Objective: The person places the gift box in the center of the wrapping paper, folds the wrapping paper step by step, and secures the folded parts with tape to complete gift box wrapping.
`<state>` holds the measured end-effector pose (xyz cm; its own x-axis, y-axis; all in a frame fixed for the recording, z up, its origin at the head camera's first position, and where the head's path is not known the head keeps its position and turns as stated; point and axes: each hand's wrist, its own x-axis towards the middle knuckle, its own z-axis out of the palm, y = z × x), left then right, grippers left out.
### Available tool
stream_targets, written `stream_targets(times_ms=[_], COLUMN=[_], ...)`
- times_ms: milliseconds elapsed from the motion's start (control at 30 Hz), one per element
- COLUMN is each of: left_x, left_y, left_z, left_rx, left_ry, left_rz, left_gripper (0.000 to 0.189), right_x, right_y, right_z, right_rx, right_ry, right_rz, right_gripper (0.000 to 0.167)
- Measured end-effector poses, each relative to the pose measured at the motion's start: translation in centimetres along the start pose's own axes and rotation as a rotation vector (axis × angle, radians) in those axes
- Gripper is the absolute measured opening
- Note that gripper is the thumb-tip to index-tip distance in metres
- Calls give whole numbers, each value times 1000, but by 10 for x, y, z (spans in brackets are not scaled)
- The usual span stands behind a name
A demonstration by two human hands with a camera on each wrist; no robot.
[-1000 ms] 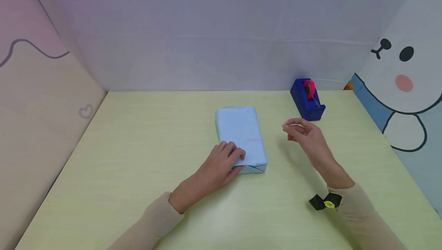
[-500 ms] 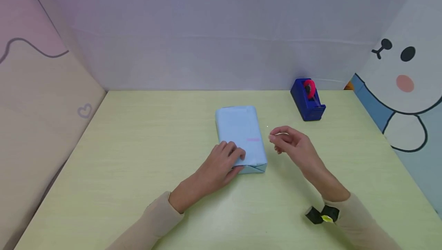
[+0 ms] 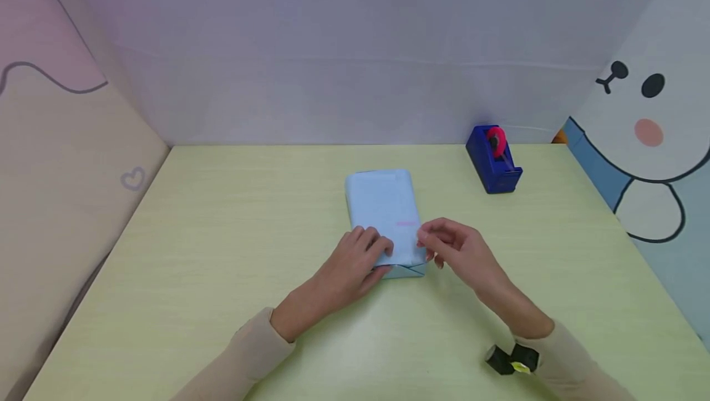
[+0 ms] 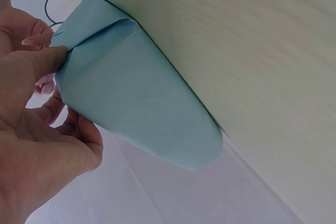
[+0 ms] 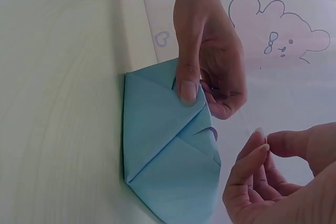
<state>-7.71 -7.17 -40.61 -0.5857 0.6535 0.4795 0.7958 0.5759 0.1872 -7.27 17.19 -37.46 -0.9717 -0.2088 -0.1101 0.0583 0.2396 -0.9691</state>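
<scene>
A box wrapped in light blue paper (image 3: 383, 201) lies on the table, with folded flaps on its near end (image 5: 163, 124). My left hand (image 3: 355, 259) grips its near left corner, fingers on top and thumb pressing the end flap, as the left wrist view also shows. Beside the right edge of the box hovers my right hand (image 3: 460, 253), its thumb and fingertips pinched together. Between those fingertips in the right wrist view is a tiny thin bit (image 5: 266, 139), apparently clear tape, hard to make out. A short pink strip (image 3: 405, 223) marks the top of the box.
A blue tape dispenser (image 3: 495, 161) with a red-cored roll stands at the back right of the table (image 3: 249, 216). Pale fabric walls (image 3: 333, 81) rise behind and at both sides. A black wrist device (image 3: 511, 359) hangs from the right sleeve.
My right hand has moved left and toward me, from near the tape dispenser to the right edge of the box. The left hand and box have stayed put.
</scene>
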Motion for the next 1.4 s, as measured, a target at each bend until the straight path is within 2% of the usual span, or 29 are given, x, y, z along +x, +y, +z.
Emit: stream_targets(times_ms=[400,633,1000,1400], left_x=[0,0,2,2], left_y=[0,0,4,3], left_z=[0,1,-3,-2], left_rx=[3,6,6,59], left_ry=[10,22,-35,22], left_rz=[0,9,-53,22], left_gripper=[29,29,41,25], right_x=[-11,-13,-14,-15], right_y=[1,4,9,8], right_z=[18,25,33,35], right_rx=[-39,-40,2,36], right_ry=[-112,-131,-149,-124], right_rz=[0,5,17,53], right_gripper=[25,26,28,28])
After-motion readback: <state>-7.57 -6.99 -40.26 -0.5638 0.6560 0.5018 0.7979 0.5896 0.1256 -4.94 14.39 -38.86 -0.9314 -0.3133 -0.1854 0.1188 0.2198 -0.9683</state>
